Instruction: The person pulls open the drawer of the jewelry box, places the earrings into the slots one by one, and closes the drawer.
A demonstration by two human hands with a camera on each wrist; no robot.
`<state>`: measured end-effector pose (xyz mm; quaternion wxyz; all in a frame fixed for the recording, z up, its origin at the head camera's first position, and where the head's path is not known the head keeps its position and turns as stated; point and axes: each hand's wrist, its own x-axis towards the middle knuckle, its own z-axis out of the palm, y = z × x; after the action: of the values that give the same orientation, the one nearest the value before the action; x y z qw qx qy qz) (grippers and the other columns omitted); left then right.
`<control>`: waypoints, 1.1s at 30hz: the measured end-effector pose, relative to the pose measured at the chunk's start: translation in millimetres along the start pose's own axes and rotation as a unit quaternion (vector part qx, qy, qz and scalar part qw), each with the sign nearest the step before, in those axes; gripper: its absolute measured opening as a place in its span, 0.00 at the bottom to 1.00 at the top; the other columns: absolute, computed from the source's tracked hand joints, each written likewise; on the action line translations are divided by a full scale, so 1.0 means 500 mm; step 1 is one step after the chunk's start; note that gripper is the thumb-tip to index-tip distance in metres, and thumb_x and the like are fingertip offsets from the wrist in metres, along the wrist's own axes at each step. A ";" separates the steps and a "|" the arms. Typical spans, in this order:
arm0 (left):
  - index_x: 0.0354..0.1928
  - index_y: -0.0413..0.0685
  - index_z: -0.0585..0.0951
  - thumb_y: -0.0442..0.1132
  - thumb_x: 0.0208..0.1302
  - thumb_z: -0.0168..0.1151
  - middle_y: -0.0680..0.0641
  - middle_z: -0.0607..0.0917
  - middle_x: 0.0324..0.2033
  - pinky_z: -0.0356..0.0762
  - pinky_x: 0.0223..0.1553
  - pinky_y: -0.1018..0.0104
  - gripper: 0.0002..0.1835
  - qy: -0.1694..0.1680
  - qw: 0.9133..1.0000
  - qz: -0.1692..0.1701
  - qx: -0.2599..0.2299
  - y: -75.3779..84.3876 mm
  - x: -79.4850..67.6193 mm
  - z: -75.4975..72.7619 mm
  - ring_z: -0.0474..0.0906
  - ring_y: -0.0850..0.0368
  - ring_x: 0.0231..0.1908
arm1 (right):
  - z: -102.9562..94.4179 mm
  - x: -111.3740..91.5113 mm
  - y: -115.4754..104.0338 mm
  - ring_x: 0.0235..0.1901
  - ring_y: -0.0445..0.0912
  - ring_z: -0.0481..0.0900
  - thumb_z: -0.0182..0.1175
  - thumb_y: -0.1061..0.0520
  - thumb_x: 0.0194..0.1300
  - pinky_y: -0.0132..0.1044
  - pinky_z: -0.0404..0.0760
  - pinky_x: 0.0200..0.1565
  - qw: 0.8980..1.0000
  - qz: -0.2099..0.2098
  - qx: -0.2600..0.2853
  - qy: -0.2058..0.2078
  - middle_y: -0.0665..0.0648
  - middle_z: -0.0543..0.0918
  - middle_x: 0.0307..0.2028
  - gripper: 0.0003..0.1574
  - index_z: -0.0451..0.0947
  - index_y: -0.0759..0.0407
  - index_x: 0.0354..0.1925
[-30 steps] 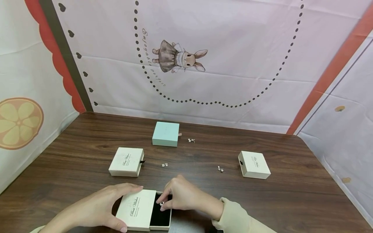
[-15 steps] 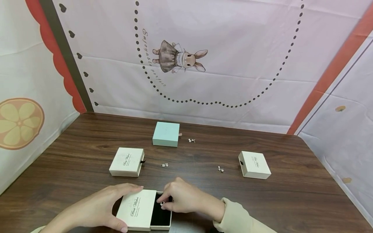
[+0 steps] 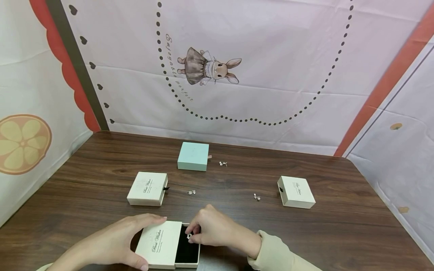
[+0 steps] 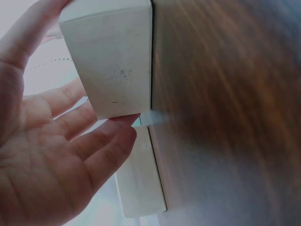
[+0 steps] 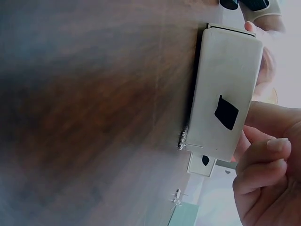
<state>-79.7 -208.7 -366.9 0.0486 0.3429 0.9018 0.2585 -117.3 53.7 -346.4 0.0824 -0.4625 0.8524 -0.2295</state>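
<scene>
My left hand [image 3: 116, 241] grips the sleeve of a cream drawer-style jewelry box [image 3: 159, 244], thumb at the near edge and fingers at the far edge. The drawer [image 3: 187, 253], lined in black, is pulled partway out to the right. Over that lining my right hand [image 3: 213, 229] pinches a small silvery earring [image 3: 188, 236] between thumb and forefinger. In the right wrist view, the drawer's front [image 5: 225, 70] shows a black ribbon tab [image 5: 226, 113], and the right hand's other fingers are curled. The left wrist view shows the sleeve's closed end [image 4: 113, 61] beside the fingers.
Farther back stand a cream box [image 3: 147, 188] on the left, a mint box [image 3: 193, 156] in the middle and another cream box [image 3: 296, 191] on the right. Small pairs of earrings lie near them: one pair [image 3: 191, 192], a second pair [image 3: 222, 163] and a third pair [image 3: 256, 197].
My right fingertips have shifted slightly to the right over the black lining with the earring. The left hand and the box hold their place.
</scene>
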 end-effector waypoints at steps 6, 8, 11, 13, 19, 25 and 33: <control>0.62 0.52 0.68 0.64 0.37 0.68 0.49 0.75 0.55 0.71 0.45 0.63 0.47 0.003 1.000 -0.001 0.002 0.001 -0.001 0.001 0.70 0.56 0.53 | 0.000 -0.001 0.002 0.14 0.21 0.62 0.67 0.62 0.49 0.14 0.65 0.20 1.000 0.002 0.010 0.006 0.46 0.82 0.18 0.06 0.86 0.58 0.30; 0.62 0.52 0.68 0.64 0.37 0.68 0.49 0.75 0.55 0.71 0.45 0.63 0.47 0.002 1.000 -0.002 0.001 0.001 -0.001 0.001 0.70 0.56 0.53 | 0.001 -0.001 0.002 0.15 0.21 0.63 0.67 0.63 0.49 0.14 0.66 0.21 1.000 0.003 0.011 0.006 0.46 0.82 0.19 0.05 0.86 0.57 0.29; 0.62 0.52 0.68 0.63 0.37 0.69 0.49 0.74 0.55 0.71 0.45 0.63 0.47 0.000 1.000 -0.002 -0.003 0.001 -0.001 0.000 0.70 0.56 0.53 | 0.001 -0.001 0.001 0.15 0.21 0.64 0.67 0.63 0.49 0.14 0.66 0.21 1.000 0.006 0.007 0.004 0.46 0.83 0.20 0.05 0.86 0.56 0.29; 0.62 0.52 0.68 0.63 0.37 0.69 0.49 0.74 0.55 0.71 0.45 0.64 0.47 0.001 1.000 -0.001 -0.004 0.001 0.000 0.000 0.70 0.56 0.53 | 0.000 0.000 -0.001 0.15 0.21 0.64 0.67 0.63 0.48 0.14 0.66 0.21 1.000 0.006 -0.003 0.002 0.45 0.83 0.20 0.06 0.86 0.56 0.29; 0.62 0.52 0.68 0.63 0.37 0.69 0.49 0.75 0.55 0.71 0.45 0.64 0.47 0.006 1.000 0.006 0.002 0.001 -0.001 0.001 0.70 0.56 0.53 | -0.002 0.002 -0.002 0.16 0.20 0.64 0.67 0.61 0.48 0.14 0.66 0.24 1.000 0.011 -0.019 -0.006 0.43 0.82 0.20 0.07 0.86 0.53 0.30; 0.62 0.52 0.68 0.63 0.38 0.68 0.48 0.74 0.55 0.72 0.45 0.63 0.46 0.003 1.000 0.009 -0.002 0.001 0.000 0.001 0.70 0.54 0.53 | -0.018 -0.006 0.016 0.08 0.25 0.62 0.68 0.60 0.49 0.20 0.68 0.24 0.993 0.057 0.106 0.014 0.42 0.81 0.18 0.08 0.86 0.57 0.32; 0.62 0.52 0.68 0.63 0.38 0.68 0.50 0.74 0.55 0.71 0.45 0.63 0.47 0.004 1.000 0.004 0.002 0.001 0.000 0.001 0.70 0.55 0.53 | -0.037 -0.024 0.043 0.04 0.35 0.61 0.66 0.64 0.51 0.26 0.63 0.09 0.954 0.128 0.268 0.023 0.43 0.79 0.19 0.09 0.84 0.63 0.34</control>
<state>-79.3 -208.2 -367.4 0.0432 0.3451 0.9013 0.2582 -133.3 79.2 -341.1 0.2126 -0.3048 0.8132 -0.4479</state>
